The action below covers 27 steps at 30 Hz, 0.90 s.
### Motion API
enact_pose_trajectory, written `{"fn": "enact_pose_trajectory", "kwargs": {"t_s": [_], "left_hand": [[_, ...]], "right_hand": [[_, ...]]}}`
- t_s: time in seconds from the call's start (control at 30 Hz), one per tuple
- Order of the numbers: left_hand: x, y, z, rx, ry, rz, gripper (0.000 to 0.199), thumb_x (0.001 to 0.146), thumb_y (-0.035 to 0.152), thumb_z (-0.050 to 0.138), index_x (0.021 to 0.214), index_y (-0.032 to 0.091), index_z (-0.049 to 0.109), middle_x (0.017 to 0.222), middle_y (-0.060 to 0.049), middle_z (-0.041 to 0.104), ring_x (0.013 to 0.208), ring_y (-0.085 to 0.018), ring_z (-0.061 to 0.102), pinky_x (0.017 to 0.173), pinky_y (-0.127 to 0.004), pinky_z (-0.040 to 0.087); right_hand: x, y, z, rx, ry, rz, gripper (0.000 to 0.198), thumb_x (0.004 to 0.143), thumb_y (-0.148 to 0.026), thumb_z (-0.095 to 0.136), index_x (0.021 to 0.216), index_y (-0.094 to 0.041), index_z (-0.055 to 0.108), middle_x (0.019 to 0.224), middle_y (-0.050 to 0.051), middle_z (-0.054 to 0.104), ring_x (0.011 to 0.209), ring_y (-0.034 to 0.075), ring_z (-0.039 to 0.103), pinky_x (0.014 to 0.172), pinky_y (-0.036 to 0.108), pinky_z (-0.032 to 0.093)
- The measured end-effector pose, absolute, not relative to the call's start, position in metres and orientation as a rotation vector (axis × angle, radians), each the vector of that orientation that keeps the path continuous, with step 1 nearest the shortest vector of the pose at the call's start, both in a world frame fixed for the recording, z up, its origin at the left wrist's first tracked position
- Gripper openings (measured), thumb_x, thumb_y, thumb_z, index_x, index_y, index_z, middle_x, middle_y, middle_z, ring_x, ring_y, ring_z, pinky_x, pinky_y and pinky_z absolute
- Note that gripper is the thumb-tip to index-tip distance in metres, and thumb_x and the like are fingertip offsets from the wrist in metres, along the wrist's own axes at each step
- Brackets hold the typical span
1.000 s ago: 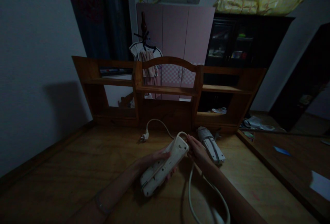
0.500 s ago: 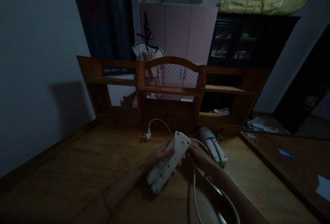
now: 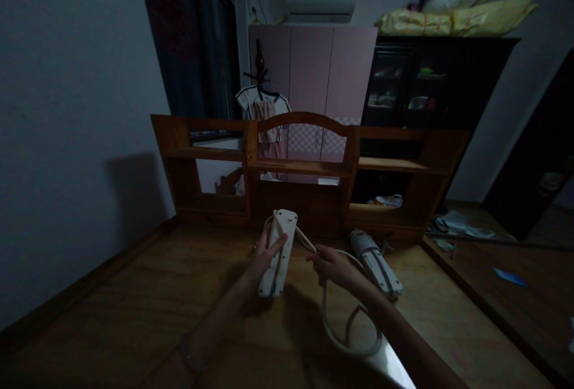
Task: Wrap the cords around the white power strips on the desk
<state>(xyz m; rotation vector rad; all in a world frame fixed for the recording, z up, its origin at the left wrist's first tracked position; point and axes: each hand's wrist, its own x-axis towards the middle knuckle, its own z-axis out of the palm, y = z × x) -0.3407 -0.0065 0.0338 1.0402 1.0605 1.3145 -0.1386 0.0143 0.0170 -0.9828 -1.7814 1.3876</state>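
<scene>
A white power strip (image 3: 278, 260) is gripped in my left hand (image 3: 265, 256), its screwed underside facing me and its far end tipped up. My right hand (image 3: 330, 265) is closed round the strip's white cord (image 3: 323, 311), to the right of the strip. From the strip's top end the cord runs across to my right hand, then hangs in a loop over the tabletop. Part of the cord also passes round the strip's upper left edge. The plug is mostly hidden behind my left hand.
A second power strip (image 3: 375, 263) with its cord wound round one end lies on the wooden tabletop (image 3: 147, 311), right of my right hand. A wooden shelf unit (image 3: 298, 167) stands along the back edge. A white wall (image 3: 67, 138) borders the left side.
The strip has moved left and turned more upright in my left hand. My right hand has come away from it, drawing the cord to the right. The view has tilted up slightly.
</scene>
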Motion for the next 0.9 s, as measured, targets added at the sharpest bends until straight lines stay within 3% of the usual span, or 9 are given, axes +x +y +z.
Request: {"fn": "enact_pose_trajectory", "kwargs": {"t_s": [0.07, 0.17, 0.23, 0.37, 0.5, 0.63, 0.9], "left_hand": [[-0.348, -0.005, 0.051, 1.253, 1.160, 1.503, 0.056, 0.077, 0.043, 0.065, 0.125, 0.025, 0.044, 0.120, -0.006, 0.058, 0.105, -0.022, 0.057, 0.087, -0.026, 0.045], [-0.356, -0.002, 0.086, 1.583, 1.329, 1.647, 0.050, 0.081, 0.047, 0.058, 0.125, 0.026, 0.045, 0.121, -0.005, 0.058, 0.111, -0.023, 0.055, 0.094, -0.029, 0.040], [-0.361, 0.001, 0.114, 1.799, 1.503, 1.597, 0.054, 0.082, 0.051, 0.056, 0.129, 0.027, 0.042, 0.118, -0.006, 0.060, 0.106, -0.026, 0.058, 0.090, -0.032, 0.042], [-0.369, 0.010, 0.162, 2.197, 1.980, 1.538, 0.061, 0.084, 0.053, 0.050, 0.136, 0.025, 0.035, 0.120, -0.013, 0.059, 0.107, -0.033, 0.058, 0.087, -0.039, 0.042], [-0.363, 0.017, 0.176, 2.419, 2.153, 1.285, 0.059, 0.087, 0.053, 0.045, 0.139, 0.030, 0.031, 0.118, -0.012, 0.060, 0.104, -0.031, 0.060, 0.083, -0.037, 0.044], [-0.341, 0.013, 0.162, 2.537, 1.994, 0.858, 0.057, 0.086, 0.056, 0.044, 0.137, 0.035, 0.031, 0.112, -0.007, 0.063, 0.101, -0.028, 0.062, 0.080, -0.033, 0.045], [-0.315, 0.007, 0.142, 2.668, 1.304, 0.513, 0.055, 0.081, 0.060, 0.049, 0.131, 0.041, 0.038, 0.109, 0.000, 0.066, 0.095, -0.026, 0.064, 0.076, -0.029, 0.044]], "right_hand": [[-0.146, 0.019, 0.039, -1.040, -1.971, 1.214, 0.023, 0.085, -0.041, 0.052, 0.076, -0.020, 0.047, 0.057, -0.006, 0.044, 0.042, 0.008, 0.045, 0.040, 0.019, 0.039], [-0.156, 0.023, 0.080, -1.175, -2.223, 0.811, 0.014, 0.089, -0.030, 0.044, 0.080, -0.021, 0.049, 0.058, -0.002, 0.053, 0.043, 0.010, 0.052, 0.044, 0.021, 0.037], [-0.161, 0.020, 0.107, -1.247, -2.265, 0.533, 0.005, 0.086, -0.021, 0.048, 0.087, -0.020, 0.053, 0.063, 0.002, 0.059, 0.052, 0.014, 0.057, 0.052, 0.024, 0.039], [-0.163, -0.003, 0.157, -1.328, -2.248, -0.073, 0.012, 0.081, -0.014, 0.054, 0.091, -0.019, 0.058, 0.076, 0.010, 0.065, 0.075, 0.024, 0.063, 0.068, 0.032, 0.039], [-0.148, -0.036, 0.200, -1.239, -2.212, -0.467, 0.017, 0.089, -0.016, 0.044, 0.091, -0.020, 0.060, 0.080, 0.009, 0.067, 0.072, 0.022, 0.063, 0.066, 0.030, 0.036], [-0.120, -0.045, 0.226, -1.012, -2.111, -0.411, 0.015, 0.087, -0.021, 0.051, 0.095, -0.024, 0.064, 0.089, 0.003, 0.068, 0.077, 0.018, 0.063, 0.065, 0.025, 0.036], [-0.078, -0.021, 0.216, -0.808, -1.938, 0.339, 0.013, 0.074, -0.015, 0.056, 0.083, -0.017, 0.066, 0.077, 0.001, 0.066, 0.070, 0.015, 0.060, 0.059, 0.021, 0.040]]}}
